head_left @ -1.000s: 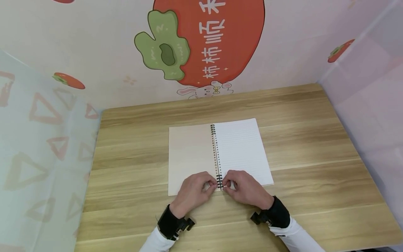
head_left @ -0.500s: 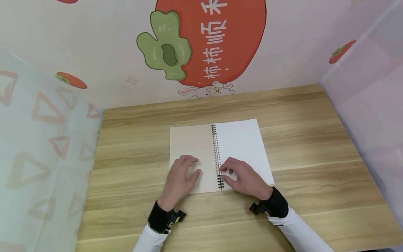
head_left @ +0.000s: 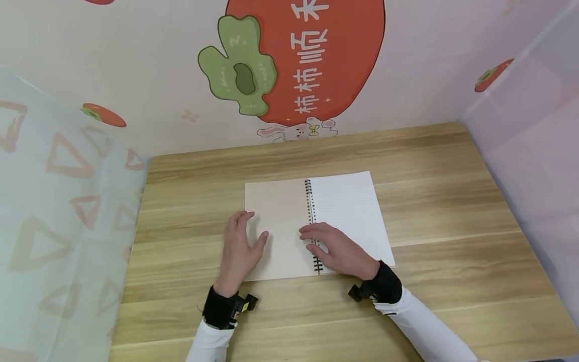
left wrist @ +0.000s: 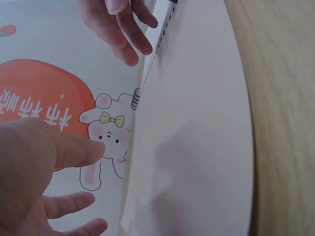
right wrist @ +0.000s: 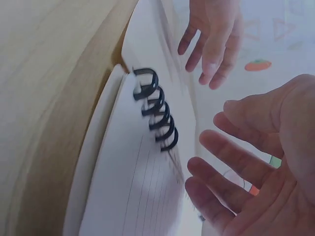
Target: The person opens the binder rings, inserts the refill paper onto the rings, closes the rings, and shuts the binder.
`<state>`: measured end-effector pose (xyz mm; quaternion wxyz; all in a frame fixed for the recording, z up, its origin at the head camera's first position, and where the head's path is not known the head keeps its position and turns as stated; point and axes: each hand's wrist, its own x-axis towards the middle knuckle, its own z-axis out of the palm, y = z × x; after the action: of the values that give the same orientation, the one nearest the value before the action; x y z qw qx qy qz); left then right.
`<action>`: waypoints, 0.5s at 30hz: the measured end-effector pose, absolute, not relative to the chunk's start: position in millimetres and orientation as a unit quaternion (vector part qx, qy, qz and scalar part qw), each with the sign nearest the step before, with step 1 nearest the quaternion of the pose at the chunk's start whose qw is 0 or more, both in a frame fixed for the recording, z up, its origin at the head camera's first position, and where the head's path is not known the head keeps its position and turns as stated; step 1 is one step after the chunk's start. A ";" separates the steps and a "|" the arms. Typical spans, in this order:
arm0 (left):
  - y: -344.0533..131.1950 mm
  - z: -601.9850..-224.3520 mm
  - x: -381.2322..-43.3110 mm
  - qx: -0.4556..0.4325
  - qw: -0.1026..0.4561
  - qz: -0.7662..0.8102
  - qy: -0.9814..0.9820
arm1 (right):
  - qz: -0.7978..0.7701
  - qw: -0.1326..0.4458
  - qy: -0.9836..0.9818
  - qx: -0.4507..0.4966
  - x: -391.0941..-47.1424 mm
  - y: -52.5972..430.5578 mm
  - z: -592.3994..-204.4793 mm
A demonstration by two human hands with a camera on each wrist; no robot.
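A spiral notebook (head_left: 348, 211) lies spread on the table, its plain beige cover side (head_left: 276, 201) to the left and a lined white page to the right. Black binding rings (right wrist: 160, 110) show at both ends of the spine, with bare punched holes between them. Over the left edge of the cover hovers my left hand (head_left: 238, 254), fingers loosely spread and holding nothing. My right hand (head_left: 336, 246) is above the spine near its lower rings, fingers relaxed, nothing in its grasp. In the right wrist view both hands look raised off the paper.
The wooden table (head_left: 194, 216) extends around the notebook on every side. A printed backdrop (head_left: 158, 75) with a large persimmon and a rabbit rises behind it, and pale side panels (head_left: 59, 226) flank it.
Both hands have released their pinch at the lower rings. The left hand moved left to the cover's outer edge; the right rose slightly and shifted a little left over the spine.
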<state>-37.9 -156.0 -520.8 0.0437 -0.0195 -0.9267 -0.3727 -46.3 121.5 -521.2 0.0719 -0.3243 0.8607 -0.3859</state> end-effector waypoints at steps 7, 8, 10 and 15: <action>-164.1 -520.6 -40.7 -0.010 0.020 -0.382 -0.924 | -0.385 0.107 0.849 -0.347 -49.6 106.2 -520.1; -165.0 -520.5 -41.1 -0.011 0.018 -0.386 -0.922 | -0.383 0.111 0.848 -0.348 -50.0 104.3 -520.4; -166.8 -520.2 -41.8 -0.009 0.012 -0.392 -0.920 | -0.377 0.119 0.849 -0.350 -50.5 101.2 -521.3; -172.1 -519.9 -45.2 -0.002 0.001 -0.416 -0.909 | -0.366 0.125 0.854 -0.349 -50.4 96.2 -522.9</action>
<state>-45.2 -172.1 -519.9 0.0007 -0.0017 -0.9093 -0.4162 -50.4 96.2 -522.9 0.1253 -0.3492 0.8536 -0.3657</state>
